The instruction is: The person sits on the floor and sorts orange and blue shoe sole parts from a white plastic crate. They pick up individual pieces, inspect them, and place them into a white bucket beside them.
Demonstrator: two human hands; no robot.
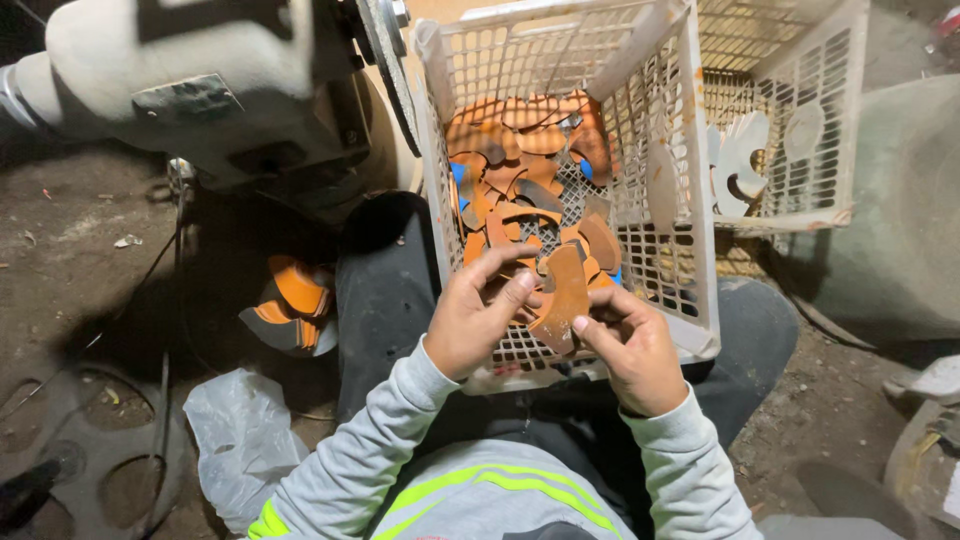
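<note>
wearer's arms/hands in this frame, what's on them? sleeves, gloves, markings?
Both hands are bare: no gloves on the left hand or the right hand, and no rings or watch show. Both arms wear long light grey sleeves with ribbed cuffs at the wrists. Fluorescent yellow-green stripes run across the garment's chest and near the left elbow.

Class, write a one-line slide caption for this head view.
Both hands, left hand and right hand, hold a curved brown piece over a white plastic basket.

I see a basket point(690, 300) on my lap, cut pieces point(530, 190) inside, second basket point(830, 110) right, machine point(200, 90) left, bag point(240, 440) on floor.
</note>
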